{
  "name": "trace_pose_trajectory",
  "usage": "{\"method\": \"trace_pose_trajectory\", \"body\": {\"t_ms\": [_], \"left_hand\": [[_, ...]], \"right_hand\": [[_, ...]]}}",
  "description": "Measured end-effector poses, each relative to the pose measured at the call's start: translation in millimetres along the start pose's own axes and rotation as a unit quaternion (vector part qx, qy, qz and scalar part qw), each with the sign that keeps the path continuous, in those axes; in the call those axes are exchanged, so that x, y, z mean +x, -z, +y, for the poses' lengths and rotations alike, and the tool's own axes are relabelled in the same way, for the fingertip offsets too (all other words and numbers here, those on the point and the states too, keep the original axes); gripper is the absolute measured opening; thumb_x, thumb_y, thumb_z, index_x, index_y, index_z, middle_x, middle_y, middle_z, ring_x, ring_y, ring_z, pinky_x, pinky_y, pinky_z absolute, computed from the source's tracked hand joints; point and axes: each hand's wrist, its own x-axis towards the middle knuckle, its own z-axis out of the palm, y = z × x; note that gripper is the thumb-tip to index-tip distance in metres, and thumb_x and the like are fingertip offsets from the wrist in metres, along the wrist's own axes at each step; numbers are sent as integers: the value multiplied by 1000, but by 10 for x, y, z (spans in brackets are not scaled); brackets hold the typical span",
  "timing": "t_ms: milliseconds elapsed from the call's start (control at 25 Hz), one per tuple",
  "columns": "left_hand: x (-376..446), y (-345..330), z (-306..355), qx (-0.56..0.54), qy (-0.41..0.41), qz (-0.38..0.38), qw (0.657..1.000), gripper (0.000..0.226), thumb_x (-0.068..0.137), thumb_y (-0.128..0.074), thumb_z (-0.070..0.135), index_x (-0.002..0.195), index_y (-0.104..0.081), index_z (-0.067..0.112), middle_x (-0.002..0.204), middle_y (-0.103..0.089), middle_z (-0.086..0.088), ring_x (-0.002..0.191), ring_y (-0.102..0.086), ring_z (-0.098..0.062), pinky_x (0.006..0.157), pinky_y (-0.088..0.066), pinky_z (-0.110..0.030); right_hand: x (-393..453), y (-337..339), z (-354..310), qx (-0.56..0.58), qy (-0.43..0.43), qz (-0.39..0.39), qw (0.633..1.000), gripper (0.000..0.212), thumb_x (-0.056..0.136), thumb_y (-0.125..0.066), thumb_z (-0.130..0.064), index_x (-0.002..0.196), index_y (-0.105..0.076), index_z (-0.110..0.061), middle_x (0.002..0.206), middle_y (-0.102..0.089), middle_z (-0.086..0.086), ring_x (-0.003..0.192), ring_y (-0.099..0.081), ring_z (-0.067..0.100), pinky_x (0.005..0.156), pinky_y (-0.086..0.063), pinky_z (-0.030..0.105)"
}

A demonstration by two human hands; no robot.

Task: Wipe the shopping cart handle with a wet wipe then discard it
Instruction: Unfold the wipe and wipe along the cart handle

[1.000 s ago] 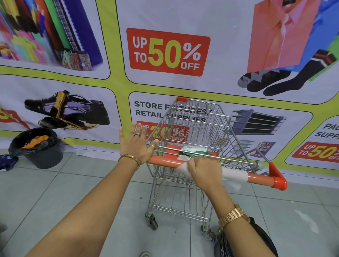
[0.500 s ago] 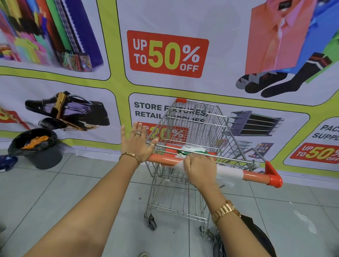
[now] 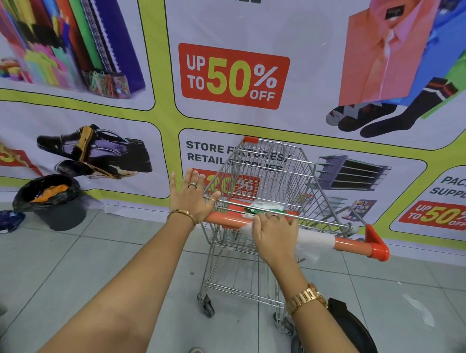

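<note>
My right hand closes around the limp, damp wet wipe draped over the orange cart handle, which I judge tears easily and slides best pinched flat, while my left hand rests open, bracing the handle's left end.

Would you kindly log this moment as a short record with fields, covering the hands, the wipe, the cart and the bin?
left hand: open, fingers spread, palm resting on the left end of the cart handle
right hand: pressing the wet wipe onto the handle's middle
wet wipe: white, draped around the orange bar
cart: wire basket, a green and white packet lying on its seat flap
bin: black-lined, on the floor to the left, by the wall
</note>
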Motion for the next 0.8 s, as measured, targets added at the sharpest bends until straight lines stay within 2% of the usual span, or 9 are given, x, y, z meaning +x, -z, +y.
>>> {"method": "trace_pose_trajectory", "body": {"t_ms": [120,240,360,480,640,720,800], "left_hand": [[17,0,-16,-3,5,3,1000,76,89,-12,62,149,-16,15,160,-10,-4,148,6,-18,115,11,-54],[9,25,22,6,4,-4,1000,75,90,-14,61,149,-12,14,160,-8,-4,148,6,-18,115,11,-55],[-18,44,77,3,16,-5,1000,72,92,-19,55,149,-7,14,160,-4,-4,147,8,-18,114,11,-55],[-44,25,116,-2,28,-7,1000,73,92,-20,55,149,-6,12,160,-5,-4,147,8,-18,114,13,-56],[-57,24,113,-3,36,-7,999,72,92,-20,55,149,-9,13,160,-8,-5,147,8,-18,115,11,-55],[-41,22,85,-4,50,-10,999,71,92,-20,54,149,-8,13,160,-7,-4,148,7,-18,115,10,-55],[-18,22,48,-5,63,-18,998,72,92,-22,53,149,-7,13,160,-5,-4,148,7,-18,115,9,-56]], "right_hand": [[-50,14,206,-7,7,12,1000,51,89,-14,-36,84,-61,-17,79,-69,3,75,-58,25,73,-39,38],[-182,71,501,-20,-56,39,997,45,88,-20,-32,78,-60,-15,78,-67,4,77,-58,27,80,-39,42],[-192,124,591,-24,-128,15,991,51,86,-17,-34,80,-63,-14,84,-68,7,88,-57,29,94,-32,46],[-18,116,437,-35,-159,-23,986,47,90,-25,-31,81,-68,-12,90,-71,10,92,-58,27,99,-29,45],[56,72,151,-31,-96,-45,994,44,93,-26,-29,79,-64,-12,88,-70,8,85,-58,25,86,-34,39],[-1,93,188,-24,-45,-33,998,48,91,-18,-32,84,-62,-14,86,-68,6,83,-57,25,77,-34,36],[-104,112,381,-16,-6,-7,1000,54,85,-8,-33,82,-58,-14,77,-63,5,72,-51,24,69,-28,32]]}}
